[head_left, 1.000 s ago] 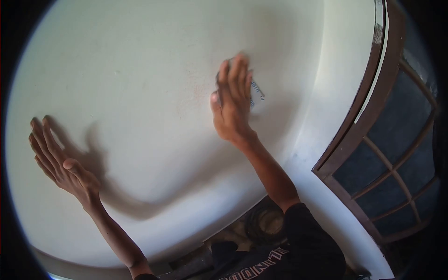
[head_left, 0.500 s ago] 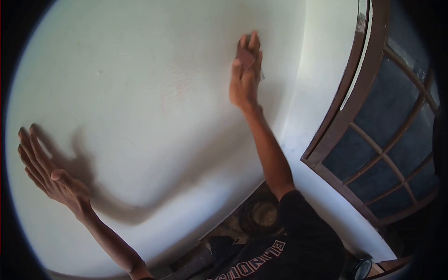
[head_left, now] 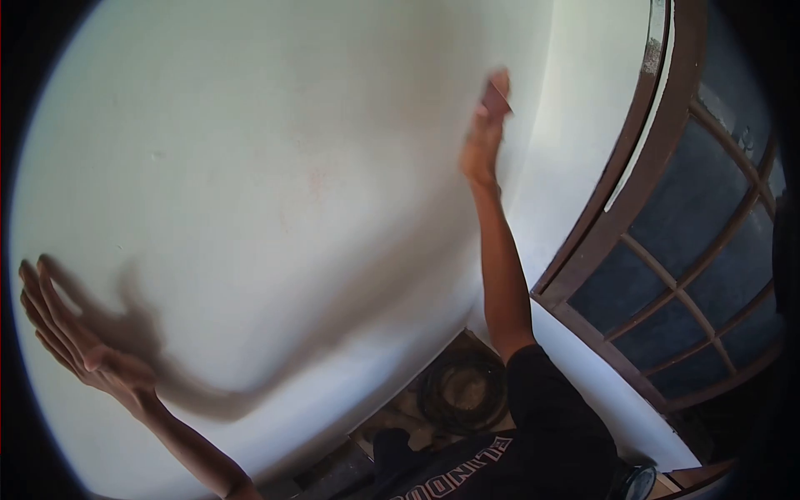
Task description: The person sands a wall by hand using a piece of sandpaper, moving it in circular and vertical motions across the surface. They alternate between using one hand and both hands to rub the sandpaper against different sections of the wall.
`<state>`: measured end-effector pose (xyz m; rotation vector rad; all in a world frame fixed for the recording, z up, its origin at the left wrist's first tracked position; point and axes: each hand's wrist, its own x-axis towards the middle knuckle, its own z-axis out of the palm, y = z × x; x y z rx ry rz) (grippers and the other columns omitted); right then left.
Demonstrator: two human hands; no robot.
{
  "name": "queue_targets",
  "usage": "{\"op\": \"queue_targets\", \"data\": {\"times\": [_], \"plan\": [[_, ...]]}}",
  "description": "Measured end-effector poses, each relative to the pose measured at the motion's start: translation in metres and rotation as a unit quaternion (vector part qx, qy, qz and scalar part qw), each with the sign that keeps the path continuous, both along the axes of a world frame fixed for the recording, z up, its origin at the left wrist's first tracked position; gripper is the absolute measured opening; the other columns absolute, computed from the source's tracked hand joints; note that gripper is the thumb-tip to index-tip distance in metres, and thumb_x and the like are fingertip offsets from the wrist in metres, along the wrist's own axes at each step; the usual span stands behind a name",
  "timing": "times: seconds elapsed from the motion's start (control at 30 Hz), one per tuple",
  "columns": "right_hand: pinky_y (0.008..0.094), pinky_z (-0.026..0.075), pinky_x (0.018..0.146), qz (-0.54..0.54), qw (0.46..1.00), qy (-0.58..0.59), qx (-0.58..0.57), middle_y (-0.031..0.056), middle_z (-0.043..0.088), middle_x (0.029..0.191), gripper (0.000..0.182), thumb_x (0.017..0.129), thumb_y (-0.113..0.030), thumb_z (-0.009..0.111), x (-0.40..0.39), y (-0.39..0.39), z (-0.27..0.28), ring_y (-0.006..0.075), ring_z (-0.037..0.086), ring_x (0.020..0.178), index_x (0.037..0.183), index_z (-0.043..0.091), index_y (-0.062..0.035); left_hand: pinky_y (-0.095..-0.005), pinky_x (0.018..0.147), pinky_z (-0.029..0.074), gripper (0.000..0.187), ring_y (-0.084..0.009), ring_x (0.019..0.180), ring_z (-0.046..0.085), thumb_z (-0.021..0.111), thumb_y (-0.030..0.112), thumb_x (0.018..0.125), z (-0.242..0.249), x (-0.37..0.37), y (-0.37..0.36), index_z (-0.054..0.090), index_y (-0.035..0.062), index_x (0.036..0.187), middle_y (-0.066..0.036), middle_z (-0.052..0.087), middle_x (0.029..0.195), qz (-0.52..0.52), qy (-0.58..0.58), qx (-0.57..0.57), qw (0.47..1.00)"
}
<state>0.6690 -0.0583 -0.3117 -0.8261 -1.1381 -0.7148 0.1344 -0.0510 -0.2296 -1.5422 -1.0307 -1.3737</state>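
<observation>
Against the pale wall point(head_left: 250, 167), my left hand point(head_left: 79, 333) rests at the far left with its fingers stretched out and nothing in it. My right hand point(head_left: 486, 137) is higher up, near the wall's right corner, and a little blurred. It holds a small reddish-brown sheet, which looks like sandpaper point(head_left: 497, 100), against the wall. Faint reddish marks point(head_left: 317, 182) show on the wall between the two hands.
On the right stands a brown wooden frame point(head_left: 637, 179) with dark glass panes point(head_left: 692, 192). Below, a dark coil point(head_left: 462, 392) lies on the floor beside my body. A round glassy object point(head_left: 640, 482) is at the bottom right.
My right hand has moved right and slightly down in view with the sheet, closer to the wall's corner. My left hand appears slightly lower and further left, still spread.
</observation>
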Motion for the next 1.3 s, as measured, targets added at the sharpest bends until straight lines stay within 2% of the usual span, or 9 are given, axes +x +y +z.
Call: {"op": "queue_targets", "data": {"times": [0.17,0.3,0.4,0.57,0.7,0.8,1.07,1.2,1.3], "plan": [[0.0467,0.007,0.122,-0.007,0.983,0.184,0.009,0.0202,0.022,0.162,0.065,0.105,-0.047,0.036,0.089,0.016,-0.082,0.0324,0.014,0.152,0.152,0.034,-0.0020,-0.0565,0.123,0.009,0.115,-0.0279,0.149,0.025,-0.017,0.088,0.073,0.004,0.008,0.001,0.041,0.0258,0.150,0.000,0.037,0.158,0.035,0.014,0.026,0.999],[0.0461,0.007,0.123,-0.093,0.994,-0.008,-0.064,0.0169,0.012,0.165,0.063,0.106,-0.044,0.037,-0.035,-0.011,0.029,0.0309,0.010,0.153,0.153,0.032,-0.0023,-0.0556,0.123,0.009,0.112,-0.0275,0.150,0.024,-0.013,0.089,0.075,0.003,0.008,-0.004,0.040,0.0263,0.151,-0.001,0.034,0.159,0.013,0.017,0.019,1.000],[0.0500,0.011,0.122,-0.107,0.989,-0.025,-0.100,0.0154,0.021,0.164,0.064,0.107,-0.048,0.024,-0.007,-0.019,0.013,0.0331,0.013,0.152,0.151,0.037,-0.0037,-0.0563,0.123,0.008,0.113,-0.0310,0.150,0.023,-0.015,0.089,0.074,0.007,0.004,-0.003,0.039,0.0261,0.152,-0.001,0.034,0.160,-0.024,0.026,0.017,0.999],[0.0443,0.022,0.120,-0.053,0.961,0.269,-0.030,0.0165,0.037,0.156,0.056,0.108,-0.039,0.025,0.090,-0.012,-0.166,0.0305,0.030,0.146,0.148,0.041,-0.0023,-0.0555,0.123,0.010,0.115,-0.0320,0.149,0.026,-0.015,0.089,0.074,0.006,0.013,-0.004,0.043,0.0236,0.148,-0.004,0.038,0.157,0.020,0.004,0.024,0.999],[0.0413,0.026,0.118,0.056,0.900,0.431,-0.015,0.0145,0.040,0.154,0.052,0.107,-0.032,0.033,0.107,0.013,-0.136,0.0293,0.035,0.143,0.150,0.037,-0.0047,-0.0553,0.124,0.009,0.117,-0.0302,0.149,0.025,-0.017,0.089,0.072,0.008,0.007,0.001,0.043,0.0233,0.149,-0.003,0.036,0.158,0.031,0.027,0.028,0.999],[0.0398,0.025,0.118,-0.039,0.974,0.222,0.020,0.0193,0.042,0.153,0.051,0.107,-0.035,0.042,0.059,-0.018,-0.042,0.0304,0.036,0.144,0.143,0.046,0.0006,-0.0549,0.124,0.009,0.118,-0.0298,0.149,0.025,-0.017,0.089,0.071,0.007,0.006,-0.001,0.043,0.0236,0.149,-0.003,0.035,0.158,0.039,0.029,0.026,0.998],[0.0376,0.047,0.103,-0.164,0.929,0.329,-0.049,0.0252,0.064,0.125,0.041,0.104,-0.026,0.051,0.099,-0.023,-0.202,0.0350,0.065,0.116,0.127,0.060,0.0067,-0.0591,0.122,0.008,0.116,-0.0314,0.150,0.023,-0.014,0.091,0.072,0.006,0.009,0.000,0.041,0.0257,0.150,-0.004,0.034,0.159,0.038,0.017,0.030,0.999],[0.0382,0.047,0.105,-0.175,0.910,0.308,-0.214,0.0293,0.063,0.122,0.033,0.091,0.006,0.051,0.054,-0.060,-0.068,0.0435,0.060,0.117,0.123,0.060,0.0096,-0.0589,0.122,0.008,0.116,-0.0318,0.149,0.024,-0.015,0.090,0.072,0.008,0.004,0.006,0.043,0.0241,0.149,-0.004,0.035,0.158,0.034,0.036,0.042,0.998],[0.0412,0.044,0.109,-0.242,0.956,0.132,-0.104,0.0298,0.057,0.131,0.040,0.089,0.011,0.051,0.018,-0.038,-0.053,0.0420,0.054,0.125,0.128,0.057,0.0092,-0.0619,0.121,0.005,0.115,-0.0337,0.150,0.022,-0.014,0.089,0.073,0.006,0.001,0.006,0.043,0.0243,0.149,-0.005,0.033,0.160,0.037,0.052,0.049,0.997]]}}
